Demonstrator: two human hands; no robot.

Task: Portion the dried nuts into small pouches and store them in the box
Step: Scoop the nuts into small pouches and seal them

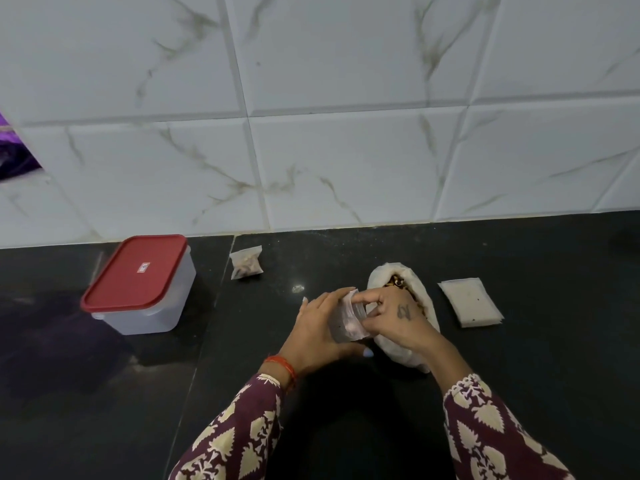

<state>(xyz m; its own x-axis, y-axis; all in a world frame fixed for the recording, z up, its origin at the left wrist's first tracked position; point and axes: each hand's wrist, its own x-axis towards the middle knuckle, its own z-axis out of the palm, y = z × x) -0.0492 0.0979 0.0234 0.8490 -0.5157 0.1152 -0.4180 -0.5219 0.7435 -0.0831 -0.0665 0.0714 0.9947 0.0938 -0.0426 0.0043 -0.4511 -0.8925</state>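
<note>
Holding a small clear pouch (347,318) between both hands, above the black counter (242,341). Left hand (317,329) cups the pouch from the left and below, fingers curled round its side, thumb under near the bottom edge. Right hand (394,318) comes in from the right; its fingers pinch the pouch at the open top edge. Whether anything is inside the pouch cannot be told; the plastic is creased and partly hidden by fingers.

Large white bag of dried nuts (398,275) lies on the counter just behind and under the right hand, mouth open toward the wall, brown nuts showing at the opening. The right wrist crosses over its near end.

Stack of empty flat pouches (471,306) lies on the counter to the right of the nut bag, near it but apart.

One filled pouch (246,262) sits by itself close to the wall, left of the nut bag and well apart from the hands; nuts are visible in its lower half.

Storage box (143,310), translucent body with red lid (136,271) on it, stands at the left of the counter, near the wall, apart from the filled pouch.

Patterned maroon-and-cream sleeves (242,434) on both forearms; red thread bracelet (282,367) at the left wrist. White marbled tile wall (346,150) behind the counter.
</note>
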